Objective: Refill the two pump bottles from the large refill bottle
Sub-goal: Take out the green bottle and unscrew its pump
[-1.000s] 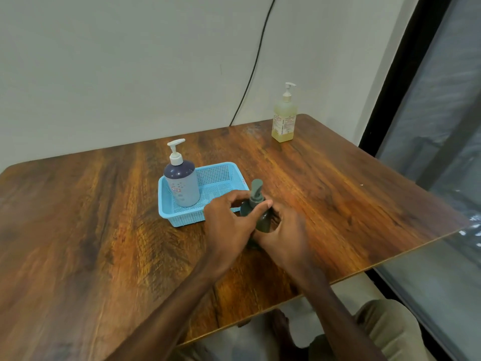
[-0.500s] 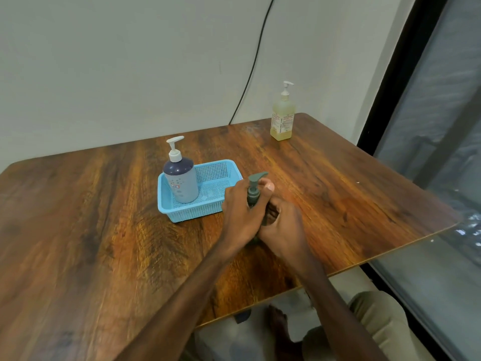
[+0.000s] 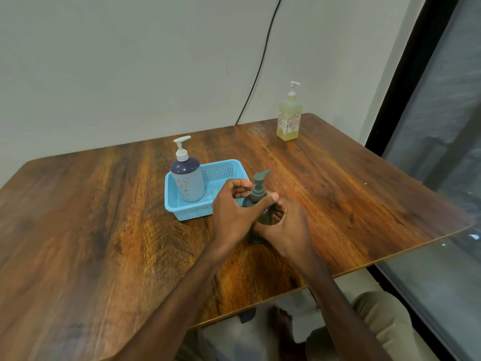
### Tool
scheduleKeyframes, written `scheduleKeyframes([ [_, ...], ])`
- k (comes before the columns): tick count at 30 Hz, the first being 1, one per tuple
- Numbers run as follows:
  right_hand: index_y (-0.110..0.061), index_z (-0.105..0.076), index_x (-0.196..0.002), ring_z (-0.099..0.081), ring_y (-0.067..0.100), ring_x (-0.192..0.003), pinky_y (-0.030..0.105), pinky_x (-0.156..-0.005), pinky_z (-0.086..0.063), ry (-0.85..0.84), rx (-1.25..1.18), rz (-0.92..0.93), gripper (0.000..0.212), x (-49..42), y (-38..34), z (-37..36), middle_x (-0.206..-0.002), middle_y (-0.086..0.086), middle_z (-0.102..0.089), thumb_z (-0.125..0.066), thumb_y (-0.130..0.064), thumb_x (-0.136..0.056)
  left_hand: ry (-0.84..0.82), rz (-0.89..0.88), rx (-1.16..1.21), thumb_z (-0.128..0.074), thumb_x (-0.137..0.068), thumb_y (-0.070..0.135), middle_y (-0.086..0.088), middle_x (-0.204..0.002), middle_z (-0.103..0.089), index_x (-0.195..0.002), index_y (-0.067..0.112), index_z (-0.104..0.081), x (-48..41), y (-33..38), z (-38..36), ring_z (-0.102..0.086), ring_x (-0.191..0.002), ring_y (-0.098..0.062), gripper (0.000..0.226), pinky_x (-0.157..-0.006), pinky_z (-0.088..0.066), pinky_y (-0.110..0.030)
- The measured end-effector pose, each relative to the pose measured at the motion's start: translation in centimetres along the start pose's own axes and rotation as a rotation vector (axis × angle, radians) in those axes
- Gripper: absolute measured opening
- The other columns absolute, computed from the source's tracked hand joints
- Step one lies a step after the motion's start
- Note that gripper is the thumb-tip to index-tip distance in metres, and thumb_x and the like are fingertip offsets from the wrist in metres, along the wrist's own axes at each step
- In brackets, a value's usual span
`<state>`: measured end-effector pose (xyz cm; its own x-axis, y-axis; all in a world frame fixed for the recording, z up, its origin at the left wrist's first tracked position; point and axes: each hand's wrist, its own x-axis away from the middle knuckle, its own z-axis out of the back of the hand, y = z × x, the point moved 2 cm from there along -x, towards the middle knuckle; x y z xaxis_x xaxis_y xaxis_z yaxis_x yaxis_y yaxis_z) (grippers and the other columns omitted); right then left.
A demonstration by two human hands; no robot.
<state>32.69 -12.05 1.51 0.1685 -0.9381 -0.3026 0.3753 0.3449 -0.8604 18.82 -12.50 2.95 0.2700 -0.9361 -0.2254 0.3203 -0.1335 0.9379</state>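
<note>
We see dark bottle (image 3: 263, 217) upright, frame centre: left grip (image 3: 234, 212) pinches its pump (image 3: 257, 190) up top, right grip (image 3: 289, 230) curls round the body below.

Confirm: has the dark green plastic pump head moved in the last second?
Yes. The dark green pump head has turned; its spout now points right, away from the blue mesh basket, not end-on.

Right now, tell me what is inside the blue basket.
A white-pump bottle stands in the left end of the blue basket. The left hand covers its near right corner, so that part cannot be seen.
</note>
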Motion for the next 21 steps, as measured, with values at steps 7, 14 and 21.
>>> scheduleKeyframes([
  [7,-0.019,-0.072,-0.109,-0.071,0.0,-0.08,0.018,-0.065,-0.055,0.023,-0.04,0.034,0.034,-0.2,-0.2,0.2,-0.091,-0.012,-0.075,-0.082,-0.019,-0.076,-0.109,-0.153,-0.111,-0.065,-0.09,0.062,0.021,-0.117,-0.07,-0.12,0.04,-0.068,-0.4,0.0,-2.3,-0.061,-0.117,-0.005,0.038,-0.102,-0.047,-0.035],
  [14,-0.031,-0.064,-0.127,-0.068,-0.001,-0.103,0.032,-0.089,-0.059,-0.031,-0.126,0.005,0.062,-0.1,-0.3,0.1,-0.114,-0.018,-0.072,-0.088,-0.021,-0.07,-0.115,-0.181,-0.012,-0.064,-0.1,0.04,0.02,-0.131,-0.065,-0.137,0.032,-0.062,2.4,-1.3,1.0,-0.057,-0.126,0.001,0.038,-0.106,-0.049,-0.031],
  [21,-0.024,-0.062,-0.132,-0.066,-0.004,-0.105,0.029,-0.091,-0.058,-0.013,-0.088,-0.023,0.069,0.0,-0.5,0.2,-0.118,-0.016,-0.07,-0.089,-0.034,-0.069,-0.055,-0.155,-0.038,-0.075,-0.089,0.048,0.023,-0.121,-0.068,-0.124,0.039,-0.066,0.5,0.1,1.4,-0.063,-0.113,-0.001,0.037,-0.095,-0.058,-0.035],
])
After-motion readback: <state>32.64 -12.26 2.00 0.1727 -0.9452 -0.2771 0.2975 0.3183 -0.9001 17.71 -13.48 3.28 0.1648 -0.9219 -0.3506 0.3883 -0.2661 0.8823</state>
